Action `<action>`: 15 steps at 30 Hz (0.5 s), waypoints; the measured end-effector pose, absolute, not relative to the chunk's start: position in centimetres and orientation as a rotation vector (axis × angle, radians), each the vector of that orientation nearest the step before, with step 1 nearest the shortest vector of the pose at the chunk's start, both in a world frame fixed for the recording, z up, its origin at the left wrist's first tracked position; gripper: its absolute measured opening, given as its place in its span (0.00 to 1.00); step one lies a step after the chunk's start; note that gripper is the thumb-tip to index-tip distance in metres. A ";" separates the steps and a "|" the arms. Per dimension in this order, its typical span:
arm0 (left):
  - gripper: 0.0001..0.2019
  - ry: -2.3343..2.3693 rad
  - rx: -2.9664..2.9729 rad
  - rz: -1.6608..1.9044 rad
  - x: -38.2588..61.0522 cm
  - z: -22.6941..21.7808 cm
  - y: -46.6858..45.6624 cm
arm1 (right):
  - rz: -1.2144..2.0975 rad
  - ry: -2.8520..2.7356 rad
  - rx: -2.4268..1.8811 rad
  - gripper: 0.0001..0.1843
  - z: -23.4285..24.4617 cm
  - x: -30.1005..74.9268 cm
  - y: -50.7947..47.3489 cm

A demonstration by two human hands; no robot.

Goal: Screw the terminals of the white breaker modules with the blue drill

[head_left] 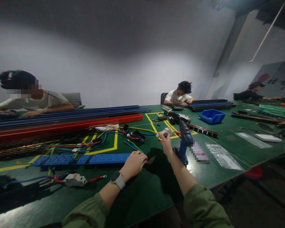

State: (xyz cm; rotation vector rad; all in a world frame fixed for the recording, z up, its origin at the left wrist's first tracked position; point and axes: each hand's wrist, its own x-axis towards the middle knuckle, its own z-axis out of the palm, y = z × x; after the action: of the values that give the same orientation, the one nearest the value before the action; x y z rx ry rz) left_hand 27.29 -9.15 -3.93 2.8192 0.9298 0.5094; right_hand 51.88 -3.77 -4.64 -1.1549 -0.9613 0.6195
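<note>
One pale block [166,130] in the right hand [167,145]

The right hand pinches the hard-edged, boxy part between thumb and fingers over the smooth green table [142,193], just left of one blue-and-black power drill [186,136] standing upright. The left hand [134,163], wearing one watch [117,179] with a pale band, is curled palm-down at the right end of a blue socket strip [109,159]; one red wire end [150,159] pokes out by its fingertips, though I cannot tell whether they grip it. A second pale block [75,180] lies at the left, its red lead [95,179] ending in one metal ring lug [104,176].

Containers: one rigid blue bin [212,120], slope-sided, its floor hard to see; two flat, clear plastic bags, the nearer bag [224,156] crinkled and glossy around something whitish, the farther bag [253,140] smoother. One long orange-red channel [114,122] runs straight along the far left
</note>
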 end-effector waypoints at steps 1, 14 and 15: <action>0.11 0.951 2.821 0.511 27.3 -3.9 -9.2 | 0.757 -0.955 -1.083 0.26 -4.8 51.8 -4.7; 0.17 1.115 2.809 0.687 27.7 -2.6 -10.3 | 0.976 -1.131 -1.069 0.25 -7.1 50.3 -9.4; 0.18 1.113 2.801 0.713 27.7 -2.6 -10.4 | 0.966 -1.156 -1.072 0.25 -7.2 50.2 -9.5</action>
State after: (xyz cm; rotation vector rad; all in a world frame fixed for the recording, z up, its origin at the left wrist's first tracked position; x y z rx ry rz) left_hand 27.74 -10.43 -2.62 2.8013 1.1128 0.7135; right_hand 50.21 -9.47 -7.20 -1.0717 -1.1563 0.9657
